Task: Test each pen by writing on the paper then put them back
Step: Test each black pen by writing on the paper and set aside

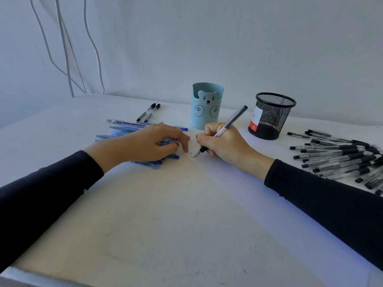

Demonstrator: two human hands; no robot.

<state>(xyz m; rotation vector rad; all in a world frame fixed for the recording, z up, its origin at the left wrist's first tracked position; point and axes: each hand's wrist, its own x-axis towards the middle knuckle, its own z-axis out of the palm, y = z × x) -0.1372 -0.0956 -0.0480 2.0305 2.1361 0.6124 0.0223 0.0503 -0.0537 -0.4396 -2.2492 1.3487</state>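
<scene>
My right hand [223,143] grips a clear black-ink pen [232,120], its tip touching the top left corner of a white sheet of paper [259,195] where two short written lines show. My left hand [153,141] rests with fingers spread and bent over a pile of blue pens [124,129], its fingertips touching the paper's corner. A heap of black pens [339,158] lies at the right. Two black pens [148,112] lie farther back.
A light blue bear-faced pen cup [207,106] stands behind my hands. A black mesh pen cup [271,117] stands to its right. The white table [145,224] meets a white wall, with cables hanging at the back left.
</scene>
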